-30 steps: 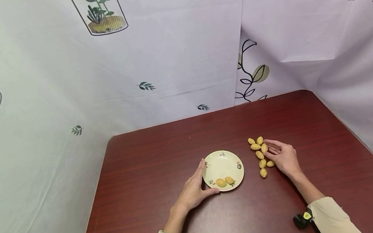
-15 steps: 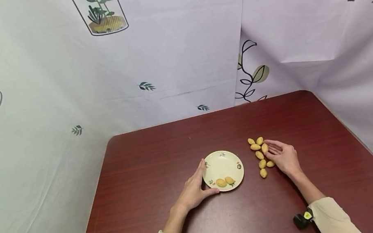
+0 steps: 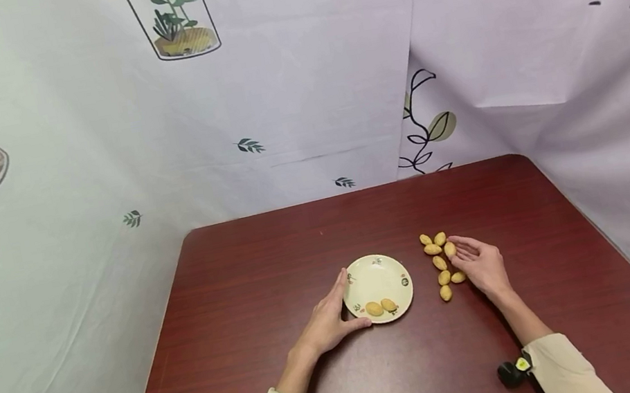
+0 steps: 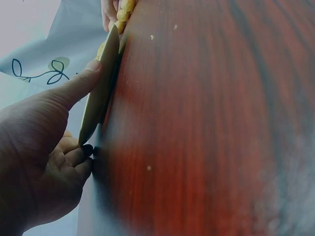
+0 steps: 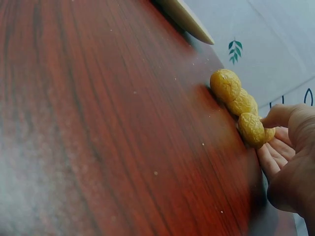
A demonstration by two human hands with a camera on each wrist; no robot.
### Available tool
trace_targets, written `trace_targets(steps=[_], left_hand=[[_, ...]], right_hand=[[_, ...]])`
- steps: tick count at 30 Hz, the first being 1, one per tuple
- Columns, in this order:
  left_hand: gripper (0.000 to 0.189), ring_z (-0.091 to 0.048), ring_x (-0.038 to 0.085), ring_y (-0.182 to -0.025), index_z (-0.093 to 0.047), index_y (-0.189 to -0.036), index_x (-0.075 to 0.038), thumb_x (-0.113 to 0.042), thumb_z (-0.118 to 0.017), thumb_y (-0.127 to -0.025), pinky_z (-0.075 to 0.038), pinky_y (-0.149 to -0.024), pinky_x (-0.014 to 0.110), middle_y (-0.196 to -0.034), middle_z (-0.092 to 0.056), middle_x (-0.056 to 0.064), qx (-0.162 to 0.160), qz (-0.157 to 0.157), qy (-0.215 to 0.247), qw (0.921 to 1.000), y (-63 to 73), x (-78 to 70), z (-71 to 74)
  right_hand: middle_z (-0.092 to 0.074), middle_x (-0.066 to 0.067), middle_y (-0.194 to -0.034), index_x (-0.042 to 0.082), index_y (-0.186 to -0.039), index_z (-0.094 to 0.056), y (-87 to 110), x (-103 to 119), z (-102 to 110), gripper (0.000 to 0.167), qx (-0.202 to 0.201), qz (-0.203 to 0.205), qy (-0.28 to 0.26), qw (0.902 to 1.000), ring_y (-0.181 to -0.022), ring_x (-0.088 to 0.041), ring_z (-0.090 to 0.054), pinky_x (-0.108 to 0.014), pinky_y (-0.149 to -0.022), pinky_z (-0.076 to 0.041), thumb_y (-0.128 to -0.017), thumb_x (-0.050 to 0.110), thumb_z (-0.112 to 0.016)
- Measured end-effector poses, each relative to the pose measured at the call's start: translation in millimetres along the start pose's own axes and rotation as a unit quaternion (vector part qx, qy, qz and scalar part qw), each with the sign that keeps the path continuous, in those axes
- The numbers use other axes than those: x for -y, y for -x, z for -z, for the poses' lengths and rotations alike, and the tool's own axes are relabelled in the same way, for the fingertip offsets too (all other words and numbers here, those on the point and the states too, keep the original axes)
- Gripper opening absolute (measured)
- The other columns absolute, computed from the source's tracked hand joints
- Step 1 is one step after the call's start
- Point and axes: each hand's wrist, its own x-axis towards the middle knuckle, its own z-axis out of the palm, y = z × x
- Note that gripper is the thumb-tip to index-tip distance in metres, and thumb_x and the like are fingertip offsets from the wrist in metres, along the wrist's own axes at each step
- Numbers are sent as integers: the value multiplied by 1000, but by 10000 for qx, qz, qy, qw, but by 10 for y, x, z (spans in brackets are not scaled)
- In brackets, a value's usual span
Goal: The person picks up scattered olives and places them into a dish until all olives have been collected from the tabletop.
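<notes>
My left hand (image 3: 327, 321) holds the left side of a small cream plate (image 3: 375, 278), its thumb at the near rim and its fingers along the left rim. Printed motifs dot the plate's border. Inside it, near the front, lie two small yellow oval fruits (image 3: 375, 309). To the right of the plate, my right hand (image 3: 482, 265) pinches another yellow fruit (image 3: 450, 249) between thumb and fingers, beside a loose group of several more. In the right wrist view the nearby fruits (image 5: 225, 84) have wrinkled skin, and my right thumb (image 5: 278, 116) partly hides some.
The dark red wood-grain table (image 3: 251, 264) has rounded far corners. Pale printed cloth (image 3: 296, 87) hangs behind it and along both sides. Each wrist carries a small black camera, such as the right one (image 3: 511, 373).
The fruit between my right thumb and fingers has shifted slightly right, away from the rest of the group. The left hand and the plate stay as they were.
</notes>
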Motion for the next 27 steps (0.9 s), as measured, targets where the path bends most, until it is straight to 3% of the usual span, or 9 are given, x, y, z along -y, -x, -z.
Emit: trace_targets(steps=[9,15,20,27], left_hand=[[116,-33,31,-156,-17,-169,-1,-44,-88,-88,-35,-121,55,-174,-24,17,44,51,24,10000,9,-3,-10],[115,-35,33,-155,-17,-169,-1,-45,-87,-88,-36,-120,56,-174,-24,16,22,54,-30,10000,12,18,-29],[116,-35,33,-155,-17,-169,-1,-45,-87,-88,-36,-120,57,-174,-24,16,18,50,-37,10000,10,15,-29],[116,-35,32,-155,-17,-169,-1,-45,-88,-88,-36,-121,55,-174,-24,17,13,80,3,10000,6,-4,-7]], right_hand=[[-64,-29,-139,-9,-140,-64,43,53,-27,44,-288,-52,-211,9993,-119,-8,-66,-10,-92,-50,-96,-7,-69],[-64,-27,-142,-6,-141,-65,75,111,-102,44,-377,-8,-428,9984,-117,-1,-65,-12,-94,-50,-97,-8,-67],[-63,-27,-142,-7,-140,-65,114,185,-203,43,-142,166,-630,9978,-116,0,-66,-14,-94,-51,-97,-9,-66],[-64,-29,-140,-11,-138,-64,188,276,-399,43,592,451,-853,9936,-116,-4,-67,-17,-95,-53,-95,-13,-65]])
